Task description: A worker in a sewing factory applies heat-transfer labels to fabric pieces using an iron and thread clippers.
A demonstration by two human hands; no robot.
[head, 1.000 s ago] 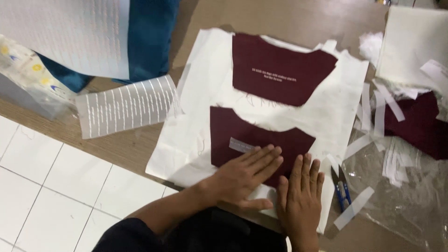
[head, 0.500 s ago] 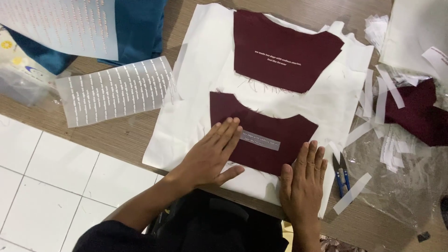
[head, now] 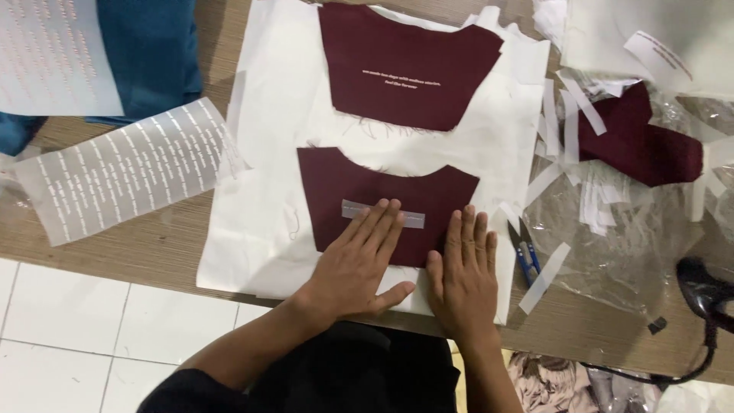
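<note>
Two maroon fabric pieces lie on a white cloth [head: 264, 191] spread over a wooden table. My left hand [head: 358, 264] rests flat on the near maroon piece [head: 344, 187], fingers spread, fingertips touching a translucent strip [head: 414, 219] laid across it. Beside it, my right hand [head: 463, 279] presses flat on the same piece's right lower corner and the white cloth. The far maroon piece [head: 405, 65] carries a small line of white print. Neither hand holds anything.
Small blue-handled snips [head: 526, 258] lie just right of my right hand. White paper strips [head: 569, 126], clear plastic [head: 612, 237] and another maroon piece [head: 642, 145] clutter the right. A printed transparent sheet [head: 126, 172] and blue fabric [head: 149, 53] sit left. A black corded tool [head: 703, 287] is at far right.
My left hand has slid right and down along the translucent strip on the near maroon piece. My right hand stays pressed at the lower right. The camera view has shifted closer.
</note>
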